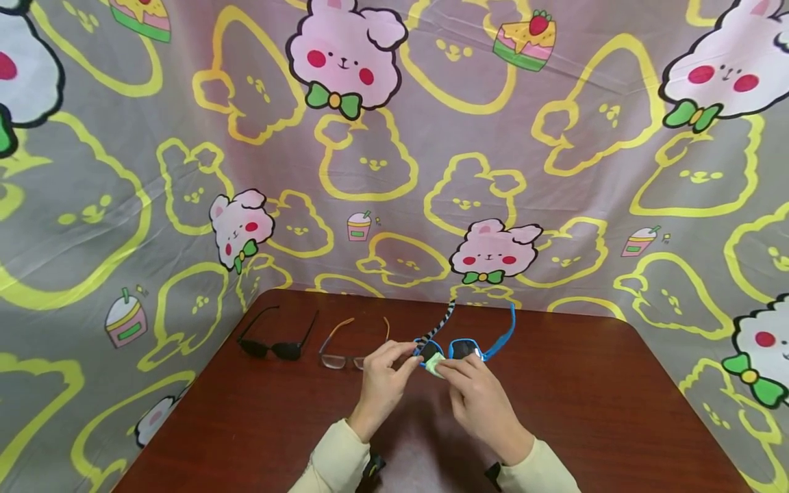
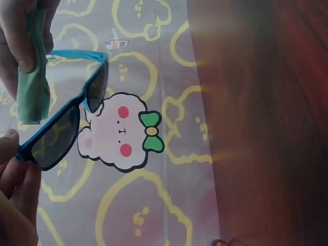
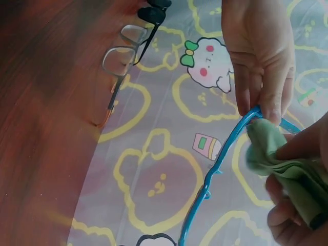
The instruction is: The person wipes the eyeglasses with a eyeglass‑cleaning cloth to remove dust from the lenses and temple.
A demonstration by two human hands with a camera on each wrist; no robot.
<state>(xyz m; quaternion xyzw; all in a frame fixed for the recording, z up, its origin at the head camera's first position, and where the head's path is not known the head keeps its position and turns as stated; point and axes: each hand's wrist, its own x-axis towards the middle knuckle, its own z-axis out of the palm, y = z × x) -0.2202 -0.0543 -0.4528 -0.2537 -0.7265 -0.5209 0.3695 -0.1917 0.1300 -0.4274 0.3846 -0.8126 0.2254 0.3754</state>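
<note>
Blue-framed sunglasses (image 1: 464,348) with dark lenses are held up over the table, one temple striped black and white, the other blue. My left hand (image 1: 383,383) pinches their left corner between thumb and fingers, as the left wrist view shows close up at the frame's end (image 2: 56,138). In my right hand (image 1: 483,400) is a folded light green cloth (image 1: 434,364), gripped between thumb and fingers. That cloth (image 3: 269,148) overlaps the left lens area in the right wrist view, right beside the left fingertips.
To the left on the brown table (image 1: 246,418) lie black sunglasses (image 1: 271,350) and clear-lensed eyeglasses (image 1: 335,361) with orange temple tips, the latter partly behind my left hand. A rabbit-patterned curtain (image 1: 394,171) hangs along the table's back and sides.
</note>
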